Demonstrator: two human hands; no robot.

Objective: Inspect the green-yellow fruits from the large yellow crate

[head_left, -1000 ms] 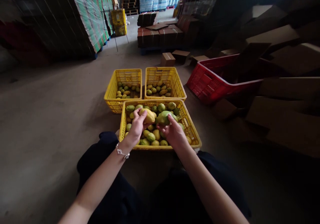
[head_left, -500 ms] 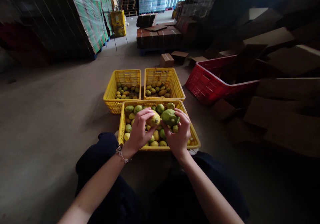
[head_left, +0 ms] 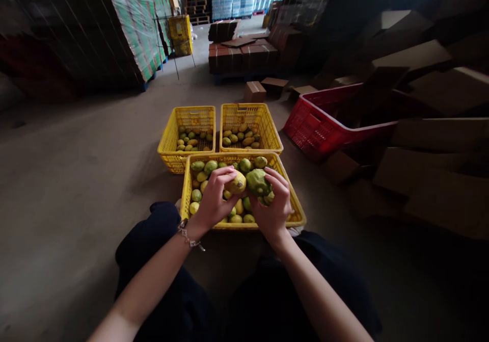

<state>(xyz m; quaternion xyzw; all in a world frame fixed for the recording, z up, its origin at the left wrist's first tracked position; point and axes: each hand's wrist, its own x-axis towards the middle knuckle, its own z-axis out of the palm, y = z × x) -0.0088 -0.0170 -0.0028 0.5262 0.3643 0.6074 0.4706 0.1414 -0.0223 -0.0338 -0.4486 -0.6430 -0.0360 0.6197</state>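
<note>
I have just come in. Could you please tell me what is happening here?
A person is handling fruit above the near yellow crate. The left hand holds a yellow fruit, and the right hand holds a green fruit close beside it. More fruits lie in that crate. Behind it stand two other yellow crates, also with fruits in them. A red crate stands to the right.

Yellow fruit (head_left: pixel 239 183) partly behind left fingers (head_left: pixel 220 177)

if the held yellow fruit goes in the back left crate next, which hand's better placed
Likely the left hand: it holds the yellow fruit and is nearer that crate. The right hand holds the green fruit.
</note>
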